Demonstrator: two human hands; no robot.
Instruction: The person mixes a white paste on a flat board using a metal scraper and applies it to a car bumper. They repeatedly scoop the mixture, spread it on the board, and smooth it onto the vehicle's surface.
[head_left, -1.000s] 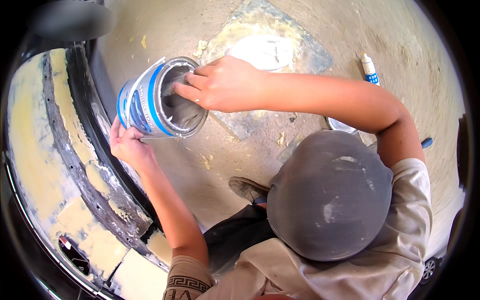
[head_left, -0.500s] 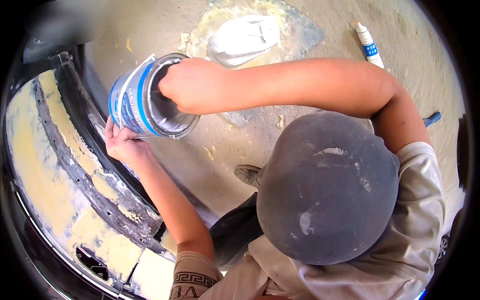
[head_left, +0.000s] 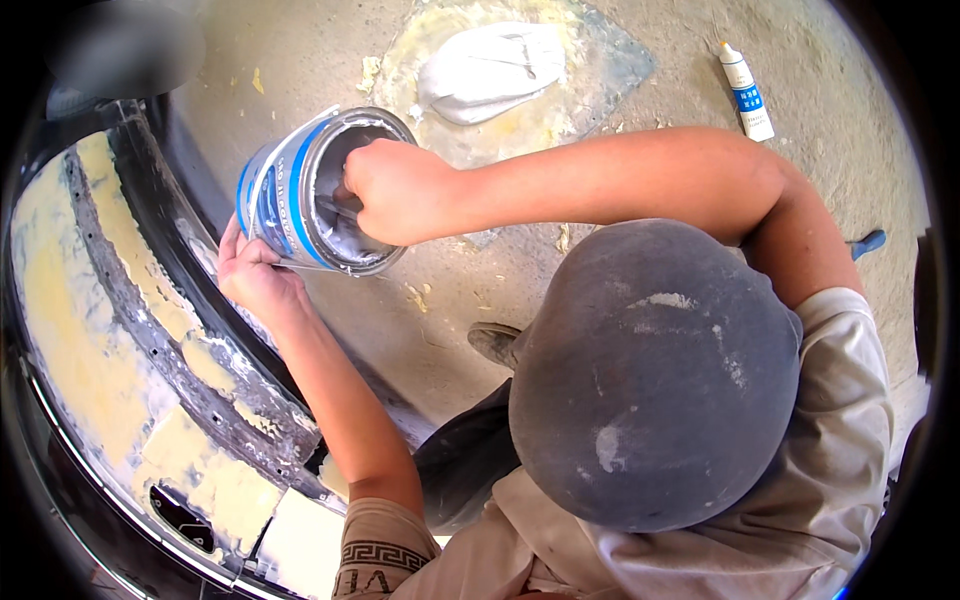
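A metal can [head_left: 262, 190] with a blue and grey label and a thin wire handle lies tilted at upper left, its mouth toward the right. My left hand [head_left: 262, 280] grips it from below, near its base and the wire. Reaching in from the right, my right hand [head_left: 400, 190] is in the can's mouth with its fingers curled closed. What those fingers hold, if anything, is hidden by the hand and the rim. Pale grey paste [head_left: 345, 238] coats the can's inner wall.
A white mound of paste [head_left: 490, 72] sits on a smeared board [head_left: 612, 85] on the floor. Beyond it lies a white and blue tube [head_left: 746, 92]. A curved car panel [head_left: 75, 270] with yellowish filler patches stands at left. A grey cap [head_left: 655, 380] covers the lower middle.
The can has shifted slightly right and its mouth shows more. My right hand has drawn back a little from inside, showing more of its fingers. My left hand has moved along with the can.
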